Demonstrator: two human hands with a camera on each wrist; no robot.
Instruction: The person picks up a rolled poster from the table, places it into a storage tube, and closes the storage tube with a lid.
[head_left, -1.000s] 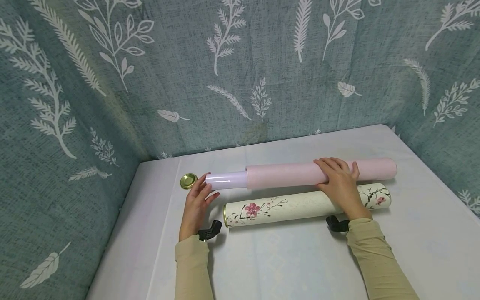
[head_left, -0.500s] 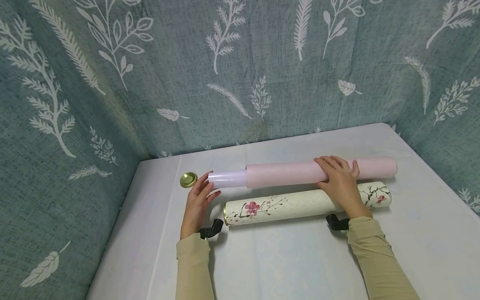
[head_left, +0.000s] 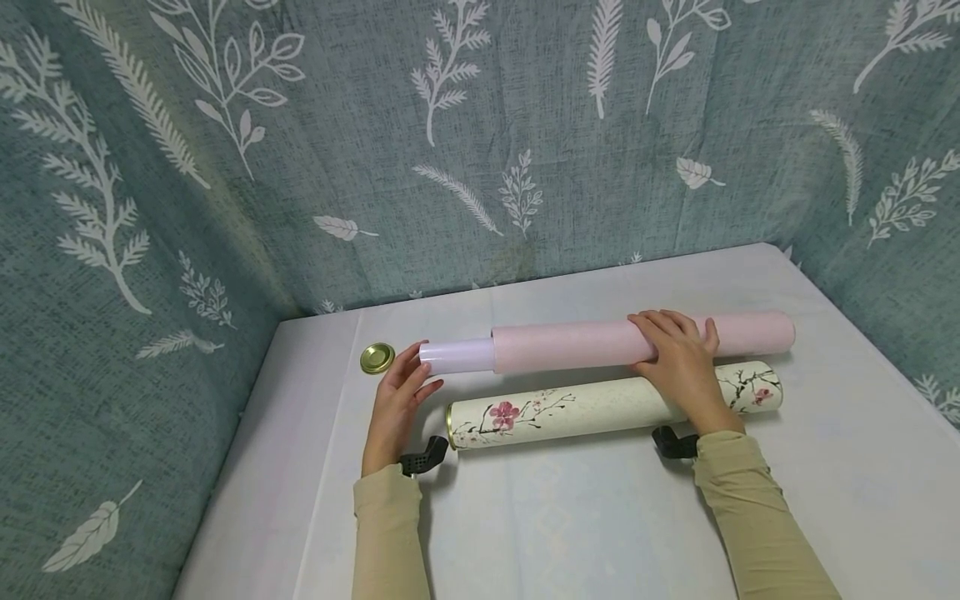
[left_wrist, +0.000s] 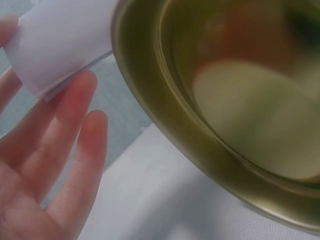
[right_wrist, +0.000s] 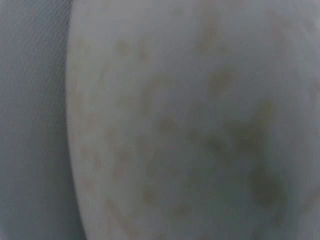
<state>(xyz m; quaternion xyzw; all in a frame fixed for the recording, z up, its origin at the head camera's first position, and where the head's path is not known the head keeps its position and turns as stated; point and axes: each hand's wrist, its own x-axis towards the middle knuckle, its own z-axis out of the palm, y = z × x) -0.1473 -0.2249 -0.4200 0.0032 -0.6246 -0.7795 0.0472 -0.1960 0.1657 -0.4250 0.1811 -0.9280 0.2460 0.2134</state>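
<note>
A pale lilac paper roll point(head_left: 459, 356) sticks out of the left end of a long pink tube point(head_left: 562, 347). My left hand point(head_left: 395, 406) pinches the roll's outer end between thumb and fingers; in the left wrist view the fingers point(left_wrist: 75, 110) lie along its edge. My right hand point(head_left: 678, 367) grips the pink tube right of its middle, fingers over the top. Nearer to me lies a cream tube point(head_left: 562, 414) with plum blossoms and a gold rim, partly hidden by the right hand. Its gold end point(left_wrist: 150, 100) fills much of the left wrist view.
A round gold lid point(head_left: 377, 358) lies on the white table point(head_left: 570, 525) just left of the left hand. Behind the table hangs a grey-green curtain point(head_left: 375, 167) with white leaves. The right wrist view is mostly the blurred cream tube point(right_wrist: 190, 125).
My left hand has moved slightly right, and the lilac roll has slid a little farther into the pink tube. The right hand keeps its place.
</note>
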